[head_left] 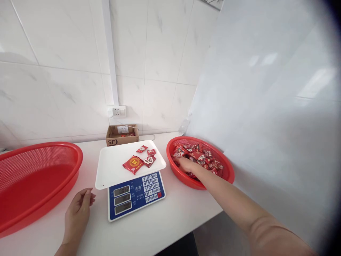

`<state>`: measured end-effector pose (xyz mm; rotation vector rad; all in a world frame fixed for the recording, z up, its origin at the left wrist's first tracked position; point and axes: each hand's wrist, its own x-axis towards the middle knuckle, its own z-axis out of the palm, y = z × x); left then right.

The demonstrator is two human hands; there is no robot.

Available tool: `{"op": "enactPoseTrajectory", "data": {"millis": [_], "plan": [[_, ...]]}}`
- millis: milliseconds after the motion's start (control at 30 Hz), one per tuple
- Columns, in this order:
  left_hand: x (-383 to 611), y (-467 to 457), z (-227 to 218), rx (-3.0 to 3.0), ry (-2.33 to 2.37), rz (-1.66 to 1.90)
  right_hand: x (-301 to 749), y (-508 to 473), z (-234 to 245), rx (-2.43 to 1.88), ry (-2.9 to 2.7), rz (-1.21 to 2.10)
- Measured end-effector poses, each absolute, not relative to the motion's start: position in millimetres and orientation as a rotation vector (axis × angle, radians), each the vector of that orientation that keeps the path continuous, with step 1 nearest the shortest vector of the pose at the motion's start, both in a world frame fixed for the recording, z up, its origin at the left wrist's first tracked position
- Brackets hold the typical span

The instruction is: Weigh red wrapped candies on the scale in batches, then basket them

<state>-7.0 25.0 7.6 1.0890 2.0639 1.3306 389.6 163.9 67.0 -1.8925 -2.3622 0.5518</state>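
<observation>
My right hand [183,164] reaches into the red basket [173,170] at the right, among many small red wrapped snack packets [207,160]; its fingertips are hidden by the packets. My left hand [79,208] rests on the table left of the digital scale [137,195], fingers curled in and thumb against them, nothing visible in it. On the scale's white tray [112,165] lie several red packets: a larger one [133,164] with a gold emblem, a smaller one [149,160] with white lettering, and others behind.
At the left stands a red perforated basket [39,174] with its inner floor visible. Behind the scale is a small cardboard box [114,141] with red packets inside. A wall socket [118,111] sits above it. A pale panel [261,106] rises beyond the right basket.
</observation>
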Motion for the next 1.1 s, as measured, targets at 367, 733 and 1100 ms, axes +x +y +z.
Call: {"op": "enactPoseTrajectory", "data": {"millis": [367, 733, 1100], "plan": [[-9, 26, 4, 1.104, 2.057, 1.329, 406, 171, 77, -1.703, -2.309, 0.672], [-6, 23, 11, 1.092, 2.048, 1.315, 397, 162, 74, -1.822, -2.371, 0.83], [-2, 21, 17, 1.06, 2.022, 1.345, 397, 164, 85, -1.622, -2.087, 0.934]]}}
